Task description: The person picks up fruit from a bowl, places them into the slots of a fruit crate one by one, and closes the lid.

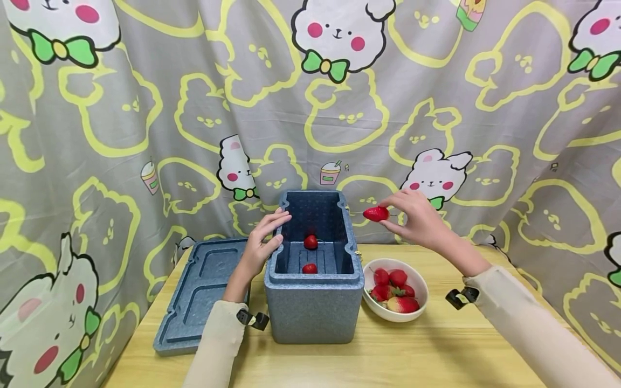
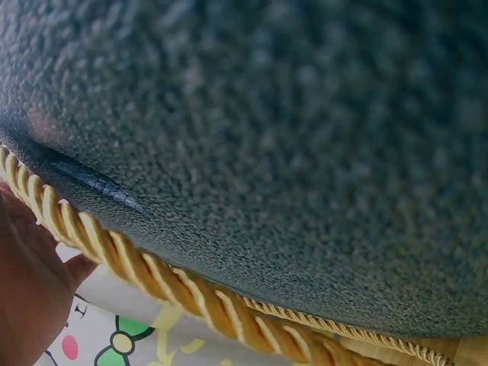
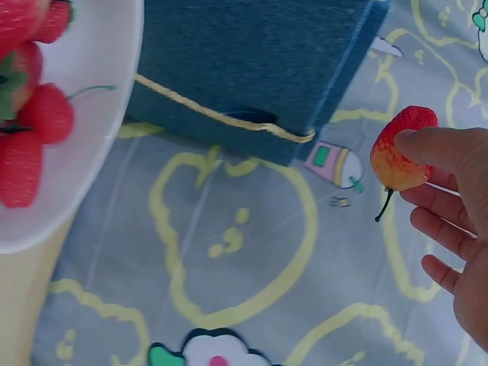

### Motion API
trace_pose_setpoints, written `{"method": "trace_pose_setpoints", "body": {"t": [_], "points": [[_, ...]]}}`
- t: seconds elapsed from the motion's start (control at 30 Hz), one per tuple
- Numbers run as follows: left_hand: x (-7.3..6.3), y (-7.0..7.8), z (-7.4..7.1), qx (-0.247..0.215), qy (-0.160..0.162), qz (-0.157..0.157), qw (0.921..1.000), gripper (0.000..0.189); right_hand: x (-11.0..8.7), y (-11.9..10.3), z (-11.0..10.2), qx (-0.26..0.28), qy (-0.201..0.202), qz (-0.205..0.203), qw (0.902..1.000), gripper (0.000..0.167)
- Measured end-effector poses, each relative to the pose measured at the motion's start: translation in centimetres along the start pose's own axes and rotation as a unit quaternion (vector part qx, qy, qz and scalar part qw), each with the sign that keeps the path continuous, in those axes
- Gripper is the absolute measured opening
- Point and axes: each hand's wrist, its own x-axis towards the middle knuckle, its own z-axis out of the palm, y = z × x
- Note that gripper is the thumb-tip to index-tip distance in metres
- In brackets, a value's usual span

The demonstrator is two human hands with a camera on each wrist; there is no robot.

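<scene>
The step in hand looked to be moving a single red, cone-shaped strawberry through the air, its narrow end to the left; it hung above and between a blue-grey, speckled foam box and a round white bowl on the right, both on a pale wooden desk. Of the two hands, the right hand pinched the strawberry between thumb and fingers, while the left hand lay with loosely extended fingers on the box's left rim, grasping nothing. Two small red fruits sat inside the box and more strawberries filled the bowl, so the next move seemed to call for carrying the held one left over the box's right wall and lowering it before release. The flat blue-grey lid lay on the desk to the left. The right wrist view showed what the head view hid: the strawberry's orange-yellow base and thin dark stem. The left wrist view, mostly filled by the box's wall, brought out a thick twisted golden rope along it, barely noticeable from the head.
</scene>
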Motion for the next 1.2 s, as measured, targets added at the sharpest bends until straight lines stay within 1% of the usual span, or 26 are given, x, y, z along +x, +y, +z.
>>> {"method": "trace_pose_setpoints", "body": {"t": [0.33,0.57,0.63,0.8,1.0,1.13,1.2], "points": [[0.0,0.0,0.1,0.0,0.001,-0.003,1.0,0.047,3.9,-1.7,-1.7,-0.016,0.007,-0.042,0.9989,0.039],[0.0,-0.1,0.1,0.0,0.0,-0.004,1.0,0.046,6.3,-3.3,-2.4,-0.024,-0.015,-0.046,0.9985,0.041],[0.0,-0.1,0.1,0.0,0.0,-0.006,1.0,0.046,6.9,-3.8,-2.3,-0.022,-0.017,-0.056,0.998,0.041],[0.0,0.1,0.0,0.002,0.001,-0.003,1.0,0.045,8.0,-4.9,-1.5,-0.024,-0.021,-0.102,0.9943,0.038],[0.0,0.1,0.0,0.007,0.003,-0.002,1.0,0.045,8.7,-6.2,-0.3,-0.05,-0.058,-0.135,0.988,0.034],[0.0,0.0,0.1,0.005,0.002,-0.004,1.0,0.046,8.8,-6.8,0.5,-0.07,-0.084,-0.155,0.9818,0.035],[0.1,0.0,0.1,0.004,0.001,-0.005,1.0,0.046,8.9,-7.2,0.8,-0.078,-0.099,-0.159,0.9792,0.036]]}}
